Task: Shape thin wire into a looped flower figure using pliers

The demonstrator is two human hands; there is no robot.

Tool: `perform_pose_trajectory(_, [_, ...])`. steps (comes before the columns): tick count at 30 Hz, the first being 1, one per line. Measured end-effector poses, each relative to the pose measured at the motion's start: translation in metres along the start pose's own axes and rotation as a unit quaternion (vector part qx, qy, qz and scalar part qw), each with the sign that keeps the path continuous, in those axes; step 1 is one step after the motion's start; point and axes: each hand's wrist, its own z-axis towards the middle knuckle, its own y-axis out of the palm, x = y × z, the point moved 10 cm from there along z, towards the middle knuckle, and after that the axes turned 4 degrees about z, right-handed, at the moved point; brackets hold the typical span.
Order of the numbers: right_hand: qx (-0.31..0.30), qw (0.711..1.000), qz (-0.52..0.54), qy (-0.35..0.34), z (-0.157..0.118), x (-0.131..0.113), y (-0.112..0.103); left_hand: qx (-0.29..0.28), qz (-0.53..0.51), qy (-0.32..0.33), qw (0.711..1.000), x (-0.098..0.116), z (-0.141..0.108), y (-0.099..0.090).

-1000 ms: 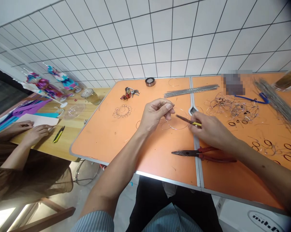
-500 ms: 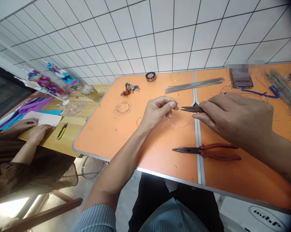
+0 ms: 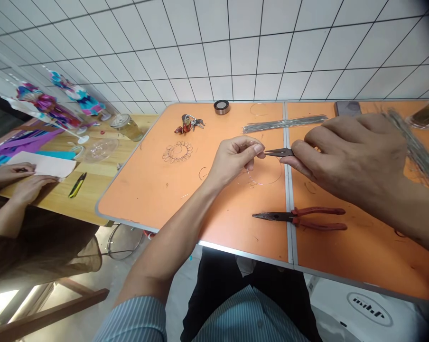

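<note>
Over the orange table point(image 3: 228, 237), my left hand point(image 3: 236, 159) pinches a thin wire point(image 3: 267, 184), which curves down in a loop below my fingers. My right hand point(image 3: 349, 147) is closed around small needle-nose pliers point(image 3: 280, 152). The tips of these pliers meet the wire right at my left fingertips; whether the jaws are fully closed is too small to tell. Nearer to me lie larger pliers point(image 3: 300, 217) with red handles, across the table's metal seam. To the left rests a wire ring with a looped, petal-like edge point(image 3: 177, 152).
Toward the wall are a roll of tape point(image 3: 221, 107), keys point(image 3: 189, 124), a bundle of straight wires point(image 3: 285, 124) and a phone point(image 3: 347, 109). More wires point(image 3: 417, 147) lie at right. On the left, another person's hands point(image 3: 32, 187) hold paper beside a cutter knife point(image 3: 78, 185).
My right hand has brought the pliers left until their tips reach the wire at my left fingertips. The view has shifted slightly; my right hand now covers more of the phone.
</note>
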Motion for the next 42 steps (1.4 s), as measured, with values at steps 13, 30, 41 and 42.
perform_pose_trajectory(13, [0.054, 0.966, -0.226, -0.115, -0.003, -0.024, 0.001, -0.006, -0.022, -0.001, 1.000, 0.005, -0.001, 0.002])
perform_pose_trajectory(30, [-0.001, 0.981, -0.177, -0.080, 0.001, -0.023, 0.001, -0.002, -0.033, -0.007, 0.999, 0.004, -0.002, 0.003])
perform_pose_trajectory(41, [0.023, 0.980, -0.174, -0.093, 0.001, -0.027, 0.000, -0.005, -0.036, 0.007, 0.999, 0.010, -0.004, 0.004])
perform_pose_trajectory(42, [0.025, 0.978, -0.180, -0.100, 0.001, -0.027, 0.001, -0.004, -0.034, 0.009, 0.999, 0.011, -0.005, 0.004])
